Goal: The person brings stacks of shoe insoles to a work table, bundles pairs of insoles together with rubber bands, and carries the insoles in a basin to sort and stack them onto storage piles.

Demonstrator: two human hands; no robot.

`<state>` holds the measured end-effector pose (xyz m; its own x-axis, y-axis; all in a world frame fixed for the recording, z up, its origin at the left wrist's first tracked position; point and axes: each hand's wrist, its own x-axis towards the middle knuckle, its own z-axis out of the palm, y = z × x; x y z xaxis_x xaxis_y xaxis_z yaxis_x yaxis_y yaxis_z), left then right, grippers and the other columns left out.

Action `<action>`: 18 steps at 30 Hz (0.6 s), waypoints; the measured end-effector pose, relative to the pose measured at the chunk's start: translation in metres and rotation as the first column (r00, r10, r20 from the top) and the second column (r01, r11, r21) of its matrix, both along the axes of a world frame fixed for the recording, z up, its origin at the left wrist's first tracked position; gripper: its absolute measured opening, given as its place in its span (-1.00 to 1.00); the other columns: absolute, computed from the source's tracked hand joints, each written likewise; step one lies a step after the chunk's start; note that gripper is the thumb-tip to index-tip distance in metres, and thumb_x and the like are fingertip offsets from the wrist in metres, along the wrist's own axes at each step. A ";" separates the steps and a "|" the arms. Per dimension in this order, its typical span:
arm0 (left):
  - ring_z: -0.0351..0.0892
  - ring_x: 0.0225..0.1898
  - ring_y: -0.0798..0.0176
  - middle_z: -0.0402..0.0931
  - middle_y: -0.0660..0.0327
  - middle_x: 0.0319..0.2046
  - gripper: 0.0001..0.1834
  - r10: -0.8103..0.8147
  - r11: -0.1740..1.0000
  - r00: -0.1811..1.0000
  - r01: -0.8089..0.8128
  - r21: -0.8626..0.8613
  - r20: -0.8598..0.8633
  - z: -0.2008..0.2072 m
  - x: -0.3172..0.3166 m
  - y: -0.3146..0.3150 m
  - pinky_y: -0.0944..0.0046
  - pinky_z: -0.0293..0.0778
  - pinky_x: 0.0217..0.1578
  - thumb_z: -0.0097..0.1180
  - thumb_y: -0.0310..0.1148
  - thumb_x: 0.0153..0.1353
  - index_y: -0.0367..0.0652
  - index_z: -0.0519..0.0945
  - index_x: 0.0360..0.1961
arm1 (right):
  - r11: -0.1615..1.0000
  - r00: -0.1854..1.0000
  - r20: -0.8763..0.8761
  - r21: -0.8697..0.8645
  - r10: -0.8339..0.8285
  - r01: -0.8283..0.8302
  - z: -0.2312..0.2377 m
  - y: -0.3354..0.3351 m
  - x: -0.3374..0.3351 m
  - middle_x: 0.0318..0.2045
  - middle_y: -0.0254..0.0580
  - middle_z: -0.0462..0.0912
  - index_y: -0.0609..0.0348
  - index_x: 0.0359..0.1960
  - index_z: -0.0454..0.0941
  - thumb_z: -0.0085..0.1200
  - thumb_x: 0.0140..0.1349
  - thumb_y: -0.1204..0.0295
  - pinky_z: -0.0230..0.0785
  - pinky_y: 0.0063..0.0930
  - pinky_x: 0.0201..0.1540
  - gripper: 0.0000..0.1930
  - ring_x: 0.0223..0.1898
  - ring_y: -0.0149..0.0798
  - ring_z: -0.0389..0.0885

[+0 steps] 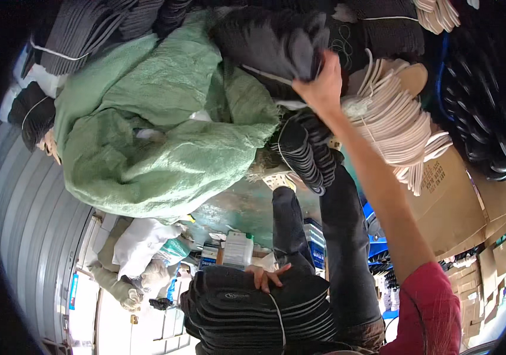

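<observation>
My right hand (322,86) reaches far up and grips the end of a bundle of black insoles (270,41), its thumb below and its fingers around the edge. That bundle lies at the mouth of a green woven sack (164,160). Close to my body, a second thick stack of black insoles (253,307) is tied with a pale string. My left hand (267,277) lies over its top edge, fingers bent on it near the string; the rest of that hand is hidden behind the stack. Below my right hand hangs another tied bundle of black insoles (306,151).
Bundles of pale insoles (392,112) sit on a brown cardboard box (442,195) at the right. Beyond are glossy black pieces (489,100). A corrugated metal wall (34,195) stands left. White bags (146,242) and a white box (238,248) lie lower down.
</observation>
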<state>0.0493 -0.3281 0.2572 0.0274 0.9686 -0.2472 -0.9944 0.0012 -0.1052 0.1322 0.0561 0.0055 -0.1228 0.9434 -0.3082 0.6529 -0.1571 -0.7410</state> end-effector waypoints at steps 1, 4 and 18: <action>0.21 0.26 -0.35 0.54 -0.11 -0.01 -0.45 0.002 1.000 1.000 -0.002 0.003 0.001 -0.002 0.003 0.003 -0.37 -0.95 0.17 0.03 0.03 0.22 -0.29 0.50 -0.05 | 0.996 1.000 -0.017 0.088 0.012 -0.010 0.003 -0.019 0.007 -0.06 0.12 0.35 0.29 0.06 0.24 0.36 -0.31 0.43 0.24 -0.09 0.11 -0.21 0.04 0.15 0.32; 0.21 0.26 -0.35 0.54 -0.11 -0.01 -0.46 0.011 0.999 1.000 -0.012 0.052 0.018 -0.009 0.013 0.027 -0.37 -0.94 0.17 0.05 0.03 0.21 -0.29 0.50 -0.06 | 0.956 0.995 -0.060 0.288 0.079 -0.058 0.006 -0.063 0.019 -0.01 0.16 0.33 0.26 0.04 0.23 0.38 -0.40 0.49 0.22 -0.05 0.09 -0.17 0.04 0.21 0.32; 0.21 0.26 -0.32 0.57 -0.06 -0.06 -0.47 0.024 1.000 0.998 -0.024 0.004 0.057 0.002 0.027 0.024 -0.34 -0.93 0.20 0.11 0.05 0.16 -0.21 0.51 -0.09 | 0.947 0.989 -0.080 0.308 0.126 -0.096 0.010 -0.078 0.023 -0.01 0.20 0.33 0.24 0.07 0.20 0.40 -0.37 0.50 0.21 0.00 0.12 -0.15 0.03 0.25 0.32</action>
<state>0.0758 -0.3040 0.2589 0.0184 0.9703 -0.2412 -0.9866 -0.0216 -0.1619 0.1551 -0.0221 0.0156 -0.2471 0.9689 0.0081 0.5757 0.1535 -0.8031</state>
